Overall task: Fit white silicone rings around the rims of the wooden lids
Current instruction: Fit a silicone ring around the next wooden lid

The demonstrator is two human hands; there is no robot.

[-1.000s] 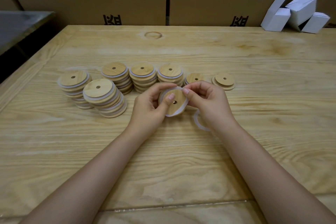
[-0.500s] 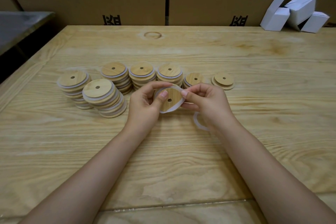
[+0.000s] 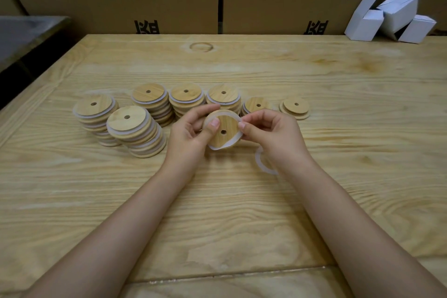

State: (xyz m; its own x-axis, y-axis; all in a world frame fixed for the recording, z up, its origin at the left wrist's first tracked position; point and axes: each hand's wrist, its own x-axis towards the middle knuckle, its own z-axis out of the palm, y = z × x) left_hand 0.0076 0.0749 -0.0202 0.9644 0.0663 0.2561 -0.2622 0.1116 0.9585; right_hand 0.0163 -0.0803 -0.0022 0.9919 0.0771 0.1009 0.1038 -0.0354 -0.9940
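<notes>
Over the wooden surface (image 3: 338, 128), left grip (image 3: 187, 135) holds a wooden lid (image 3: 228, 124), right grip (image 3: 275, 138) pinches its part-fitted silicone ring (image 3: 219, 147), which probably needs stretching onward next.

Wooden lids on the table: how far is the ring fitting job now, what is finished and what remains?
Done: the stacks on the left show white rings between their lids. In hand: the left grip holds one lid while the right grip pinches its white ring, only partly round the rim. Left: the far-right pair of lids looks bare, and a spare ring lies beneath the right wrist.
</notes>
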